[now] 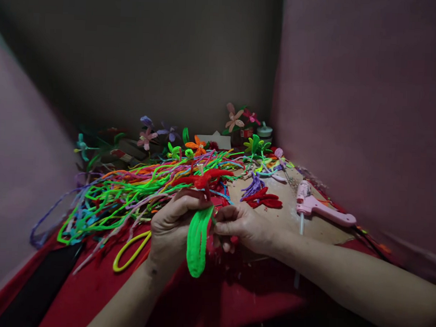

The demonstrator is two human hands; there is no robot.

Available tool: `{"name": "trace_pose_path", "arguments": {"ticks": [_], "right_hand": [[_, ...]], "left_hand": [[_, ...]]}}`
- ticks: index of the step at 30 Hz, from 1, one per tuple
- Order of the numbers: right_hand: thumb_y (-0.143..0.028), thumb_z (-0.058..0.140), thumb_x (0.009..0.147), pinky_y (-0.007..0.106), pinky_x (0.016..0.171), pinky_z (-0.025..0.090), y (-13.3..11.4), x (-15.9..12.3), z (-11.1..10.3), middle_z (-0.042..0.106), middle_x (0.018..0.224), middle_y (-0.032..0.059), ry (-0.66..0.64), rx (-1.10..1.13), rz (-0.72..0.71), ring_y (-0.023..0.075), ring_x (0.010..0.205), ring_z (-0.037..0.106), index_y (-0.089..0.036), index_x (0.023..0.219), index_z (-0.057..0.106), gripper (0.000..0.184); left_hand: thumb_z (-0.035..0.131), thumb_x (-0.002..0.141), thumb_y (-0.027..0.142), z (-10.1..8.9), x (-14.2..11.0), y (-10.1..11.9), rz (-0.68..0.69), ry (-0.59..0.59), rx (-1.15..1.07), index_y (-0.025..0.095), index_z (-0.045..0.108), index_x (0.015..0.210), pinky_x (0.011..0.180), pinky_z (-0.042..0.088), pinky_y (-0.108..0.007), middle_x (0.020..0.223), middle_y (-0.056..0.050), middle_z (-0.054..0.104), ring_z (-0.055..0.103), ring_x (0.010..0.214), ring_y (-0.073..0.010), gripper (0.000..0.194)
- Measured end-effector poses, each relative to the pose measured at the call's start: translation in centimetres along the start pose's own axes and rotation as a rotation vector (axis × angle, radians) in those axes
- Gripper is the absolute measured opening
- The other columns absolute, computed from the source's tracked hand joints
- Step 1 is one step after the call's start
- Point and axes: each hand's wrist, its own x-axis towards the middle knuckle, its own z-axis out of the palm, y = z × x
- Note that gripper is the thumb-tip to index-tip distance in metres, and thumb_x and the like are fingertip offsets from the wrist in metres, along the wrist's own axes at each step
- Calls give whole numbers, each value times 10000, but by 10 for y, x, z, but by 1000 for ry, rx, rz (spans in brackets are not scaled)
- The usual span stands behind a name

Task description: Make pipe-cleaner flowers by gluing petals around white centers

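My left hand [172,224] is closed around a piece made of pipe cleaners: a red flower-like top [203,179] sticks out above the fist and a folded green leaf loop [198,240] hangs below it. My right hand [242,227] pinches the same piece at the top of the green loop, fingers pressed together. Both hands hover over the red cloth [212,298] near the front of the table.
A big tangle of coloured pipe cleaners [130,193] lies left and behind. Finished pipe-cleaner flowers [234,118] stand at the back wall. A pink glue gun [320,209] rests on cardboard [291,219] at right, beside red petal pieces [265,199]. A yellow loop [131,251] lies front left.
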Motion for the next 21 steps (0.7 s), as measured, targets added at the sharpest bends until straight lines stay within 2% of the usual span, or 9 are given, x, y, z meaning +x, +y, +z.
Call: {"name": "trace_pose_path", "arguments": {"ticks": [4,7,10,13,15,18,21], "right_hand": [[-291,694,700,145,373,386,0,0,0,617,548,-7,-9,10,-4,50,383,519,-107,640,595,217],[-306,713,669,149,373,385,1,1,1,613,543,-14,5,-14,-6,52,387,521,-107,646,608,226],[-305,726,643,158,385,383,0,2,2,612,524,-27,52,-29,-22,52,382,510,-119,693,626,217],[-309,715,647,166,387,365,-5,3,3,579,481,-49,122,-68,-81,47,366,479,-135,682,619,202],[-328,699,658,174,383,352,-14,3,2,557,465,-51,173,-116,-145,50,358,465,-140,650,602,212],[-362,675,677,192,383,350,-36,1,-8,550,477,-36,317,-243,-274,60,364,457,-137,629,597,243],[-319,633,715,187,401,352,-60,-2,-33,575,538,-20,588,-461,-343,51,400,452,-131,640,610,204]], "left_hand": [[794,482,132,1,-3,2,96,54,25,255,724,661,642,494,-270,760,2,648,593,722,-172,228],[795,503,181,-1,-4,-4,48,53,35,261,720,694,655,500,-301,786,-7,651,599,729,-192,220],[782,532,182,-4,-3,-12,6,22,62,241,691,722,605,487,-277,746,6,649,582,642,-163,219],[726,630,174,-5,1,-16,-15,5,41,255,642,917,554,452,-235,776,25,632,530,565,-110,310],[680,692,194,-5,3,-17,-54,-21,55,243,604,1008,526,427,-222,726,29,604,498,538,-98,329],[635,741,231,-4,5,-20,-108,-64,138,191,627,913,515,396,-217,632,31,563,474,527,-96,176],[629,738,275,-4,5,-26,-179,-110,215,170,639,797,478,351,-211,566,37,533,441,492,-92,122]]}}
